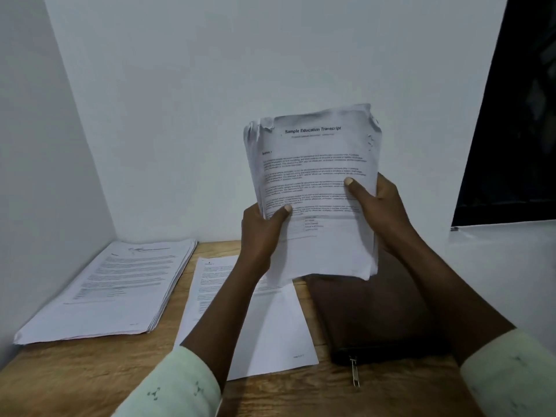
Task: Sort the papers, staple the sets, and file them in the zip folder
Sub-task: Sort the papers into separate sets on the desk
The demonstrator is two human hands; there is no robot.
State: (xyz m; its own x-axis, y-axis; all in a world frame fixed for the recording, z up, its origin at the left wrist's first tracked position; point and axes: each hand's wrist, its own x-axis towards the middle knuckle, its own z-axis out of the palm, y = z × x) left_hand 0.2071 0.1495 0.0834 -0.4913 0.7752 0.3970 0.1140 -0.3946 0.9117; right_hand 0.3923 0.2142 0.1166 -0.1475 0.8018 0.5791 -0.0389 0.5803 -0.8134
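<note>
A person holds a thick sheaf of white printed papers (316, 191), headed "Sample Education Transcript", upright in the air directly above the dark brown rectangular zip folder (376, 314), which lies closed on the light wooden table (90, 371). The left hand (260, 233) grips the sheaf's lower left edge, thumb across the front page and fingers hidden behind; the right hand (379, 206) grips the right edge in the same way. The sheaf's top corners are curled and worn. The folder's metal zip pull (355, 373) hangs at its near edge. Just left of the folder lies a single white printed sheet (255, 320); farther left rests a flat stack of white printed pages (111, 287).
</note>
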